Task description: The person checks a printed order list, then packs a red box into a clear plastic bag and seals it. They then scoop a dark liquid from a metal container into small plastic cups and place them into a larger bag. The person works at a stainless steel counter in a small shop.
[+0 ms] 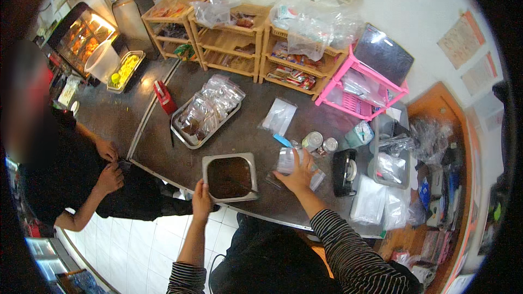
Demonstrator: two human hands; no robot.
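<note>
My left hand grips the left rim of a square steel pan at the counter's front edge. Dark brown contents lie in the pan, with a dark utensil handle slanting over its right side. My right hand reaches over small clear plastic bags, fingers spread; whether it grips one I cannot tell. Beyond it stand two cans and a light blue object. Farther left, a steel tray holds many filled clear zip bags.
A co-worker stands at the left, hands near the counter edge. A red device lies beside the tray. Tan plastic racks and a pink rack line the wall. Right of my right hand are a black tape dispenser and stacked plastic bags.
</note>
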